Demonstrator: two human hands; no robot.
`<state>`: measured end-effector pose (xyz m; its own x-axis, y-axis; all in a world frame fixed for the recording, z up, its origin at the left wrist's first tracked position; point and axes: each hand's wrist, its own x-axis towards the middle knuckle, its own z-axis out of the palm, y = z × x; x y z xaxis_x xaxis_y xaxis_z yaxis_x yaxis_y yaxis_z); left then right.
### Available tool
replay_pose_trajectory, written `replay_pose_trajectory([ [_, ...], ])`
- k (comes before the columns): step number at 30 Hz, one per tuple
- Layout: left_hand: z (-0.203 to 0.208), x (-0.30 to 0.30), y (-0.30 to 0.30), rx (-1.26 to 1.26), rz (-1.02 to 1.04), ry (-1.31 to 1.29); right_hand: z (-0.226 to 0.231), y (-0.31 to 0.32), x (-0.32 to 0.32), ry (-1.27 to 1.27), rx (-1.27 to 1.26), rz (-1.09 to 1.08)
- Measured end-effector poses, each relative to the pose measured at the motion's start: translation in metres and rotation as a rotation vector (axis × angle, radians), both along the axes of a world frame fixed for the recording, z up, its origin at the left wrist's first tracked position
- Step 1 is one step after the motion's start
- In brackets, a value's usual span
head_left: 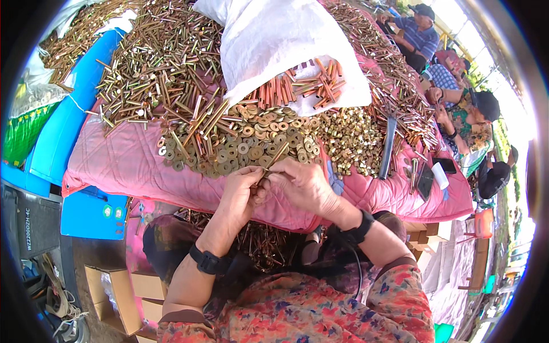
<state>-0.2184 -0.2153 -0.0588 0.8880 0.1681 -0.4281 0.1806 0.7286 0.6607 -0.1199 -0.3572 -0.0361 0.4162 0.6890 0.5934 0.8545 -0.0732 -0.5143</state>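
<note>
Close together over the near edge of a pink quilted cover (126,163), my two hands meet on one slim brass-coloured bolt (279,152). My left hand (243,188) pinches its lower part between thumb and fingers. The fingers of my right hand (306,182) close around the same spot, and the small parts between the fingertips are hidden. Just beyond lie a heap of flat washers (251,150) and, to the right, a heap of small nuts (354,137). Coppery tubes (274,91) spill from the mouth of a white sack (274,46) behind them.
Long bolts (166,68) are piled at the far left. A dark flat bar (388,148), a phone (444,166) and a white roll (440,176) lie at the right. Several people sit along the right side. Cardboard boxes (117,297) stand at lower left, beside a blue panel (94,214).
</note>
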Motion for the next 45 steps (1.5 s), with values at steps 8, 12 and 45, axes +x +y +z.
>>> replay_pose_trajectory([
  [8,-0.001,0.008,0.003,0.021,0.119,-0.095,0.016,0.005,0.172,0.03,-0.251,-0.662],
  [12,0.003,0.01,0.003,0.102,0.239,-0.041,0.002,0.017,0.183,-0.018,-0.396,-0.753],
  [45,0.007,0.005,-0.017,0.139,0.049,-0.169,0.046,0.008,0.032,0.461,-0.744,0.092],
])
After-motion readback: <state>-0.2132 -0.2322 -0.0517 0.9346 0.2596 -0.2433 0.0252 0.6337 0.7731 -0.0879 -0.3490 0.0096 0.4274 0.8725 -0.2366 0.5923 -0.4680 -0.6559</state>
